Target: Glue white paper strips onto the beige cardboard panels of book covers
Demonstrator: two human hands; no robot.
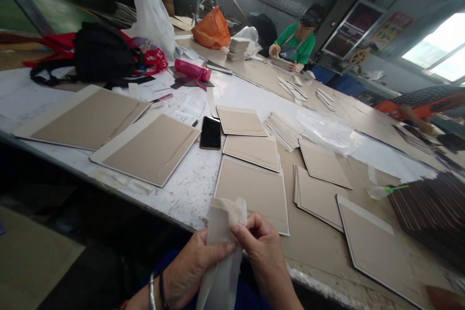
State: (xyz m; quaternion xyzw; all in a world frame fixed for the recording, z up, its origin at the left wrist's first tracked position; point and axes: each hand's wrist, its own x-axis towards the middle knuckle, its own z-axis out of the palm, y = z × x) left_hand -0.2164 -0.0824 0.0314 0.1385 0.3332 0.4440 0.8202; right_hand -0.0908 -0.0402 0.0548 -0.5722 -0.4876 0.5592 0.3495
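A long pale strip (pixel 222 271), paper-like and folded or layered, is held upright in front of me at the table's edge. My left hand (pixel 194 266) grips it from the left, thumb laid across its front. Near its top, my right hand (pixel 263 247) pinches the right edge between thumb and fingers, where the upper end bends over. Just beyond the strip lies a beige board (pixel 252 189) with a pale border. Two smaller boards (pixel 241 121) sit behind it. A black phone (pixel 210 132) rests to their left.
Two large boards (pixel 150 147) lie at left. More boards (pixel 321 198) and a dark stack (pixel 432 218) are at right, near a small green-tipped bottle (pixel 381 192). Behind are pale strips (pixel 282 131), a pink case (pixel 192 70) and a black bag (pixel 103 53). A co-worker (pixel 298 41) works across the table.
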